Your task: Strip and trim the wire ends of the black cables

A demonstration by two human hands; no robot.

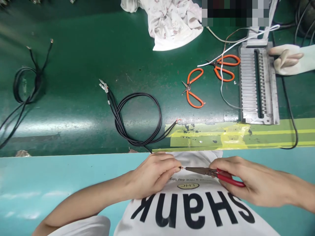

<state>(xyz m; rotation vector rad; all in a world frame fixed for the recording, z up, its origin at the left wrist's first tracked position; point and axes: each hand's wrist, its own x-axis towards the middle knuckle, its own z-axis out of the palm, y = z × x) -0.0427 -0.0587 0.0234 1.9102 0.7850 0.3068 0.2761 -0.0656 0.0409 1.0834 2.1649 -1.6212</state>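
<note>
My left hand (157, 172) is closed, pinching a cable end (181, 167) whose thin stripped wires stick out past the fingertips. The rest of that cable is mostly hidden, though a dark strand runs over the table edge behind the hand. My right hand (242, 177) wraps round the red handles of long-nose pliers (199, 170). The narrow jaws point left and meet the wire tips, just clear of my left fingers. Whether the jaws grip the wires I cannot tell. Beyond my hands lies a coiled bundle of black cables (159, 114) with metal connectors at one end.
Two orange-handled scissors (188, 87) lie beside a ridged metal fixture (248, 82). A co-worker's gloved hand (286, 60) touches the fixture's right side. Another black coil (24, 87) is far left. A crumpled white cloth (172, 23) sits at the back; yellow tape (236, 136) covers the front edge.
</note>
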